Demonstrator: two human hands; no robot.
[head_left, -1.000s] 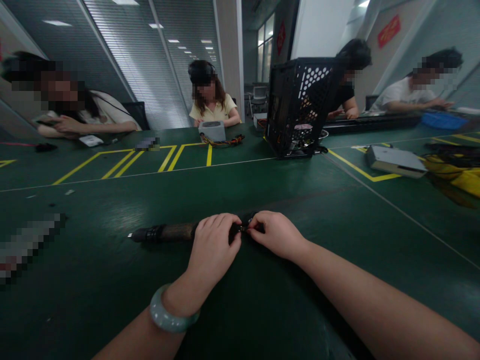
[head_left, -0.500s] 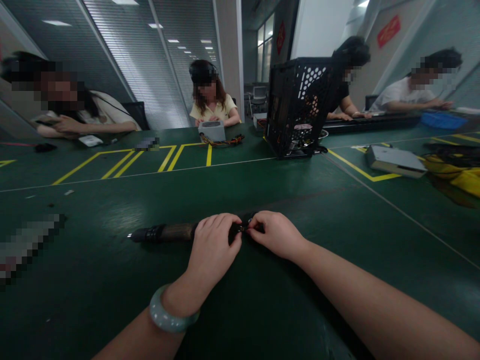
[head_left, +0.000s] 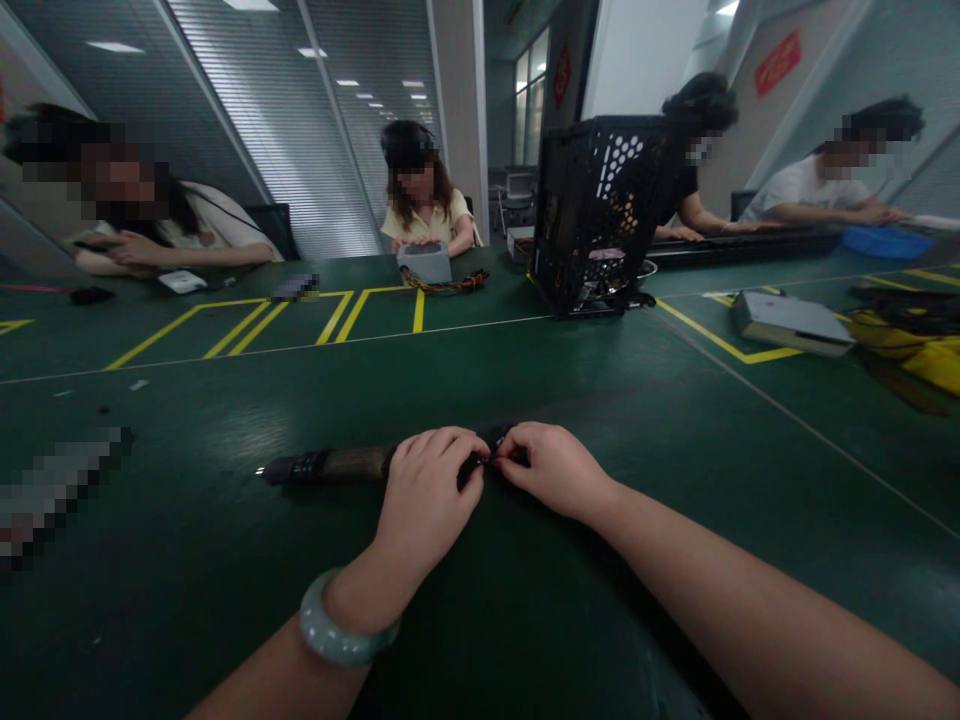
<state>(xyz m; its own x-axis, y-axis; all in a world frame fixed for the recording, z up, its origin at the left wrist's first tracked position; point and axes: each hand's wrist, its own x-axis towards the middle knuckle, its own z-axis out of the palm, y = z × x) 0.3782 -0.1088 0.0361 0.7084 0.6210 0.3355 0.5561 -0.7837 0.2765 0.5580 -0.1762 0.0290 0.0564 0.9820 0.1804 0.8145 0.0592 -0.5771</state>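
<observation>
A long dark cylindrical tool [head_left: 352, 464] lies on the green table, its silvery tip pointing left and a brownish section along its middle. My left hand [head_left: 433, 480] is wrapped over the tool's right end, fingers curled and thumb below. Close beside it, my right hand [head_left: 551, 468] pinches with thumb and index finger at something tiny and dark by that end; the part is too small to name. A pale green bangle [head_left: 341, 625] circles my left wrist.
Across the green table [head_left: 300, 560] stands a black computer case [head_left: 592, 215]. A grey box with cables [head_left: 425, 263] lies before a seated person. Further right are a flat grey box [head_left: 791, 322] and a blue tray [head_left: 885, 242]. Other people sit along the far side.
My hands have barely moved; the fingertips of my left hand have shifted slightly at the tool's end. Across the table, the person's hands have moved a little on the grey box.
</observation>
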